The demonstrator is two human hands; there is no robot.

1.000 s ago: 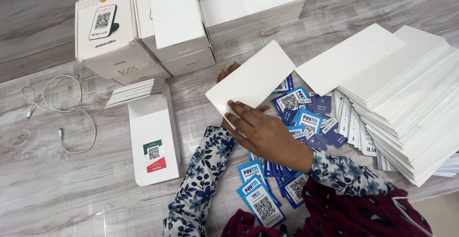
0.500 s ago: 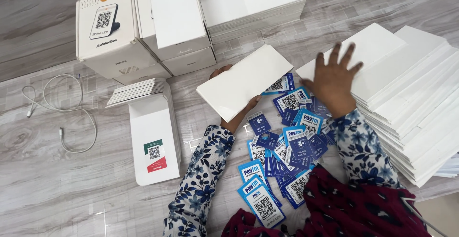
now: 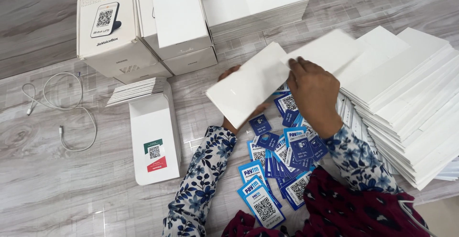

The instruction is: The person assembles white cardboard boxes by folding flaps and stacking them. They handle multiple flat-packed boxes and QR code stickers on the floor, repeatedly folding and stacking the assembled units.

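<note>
While the left hand [image 3: 234,117] grips 1 white card [image 3: 251,85] from beneath, the right hand [image 3: 313,93] pinches another white sheet [image 3: 327,50] overlapping its right end; both hover above blue stickers [image 3: 282,156] scattered near the floor's front edge.

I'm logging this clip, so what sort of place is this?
Probably a floor packing spot: wood-look floor, big fanned white card stack, blue code stickers, white device boxes. Left hand and right hand handle cards.

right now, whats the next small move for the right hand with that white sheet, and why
Probably slide the second white sheet across onto the white sheet that the left hand holds up from beneath. The right hand grips its near corner, and its edge lies close beside the held sheet, above the blue cards.
</note>
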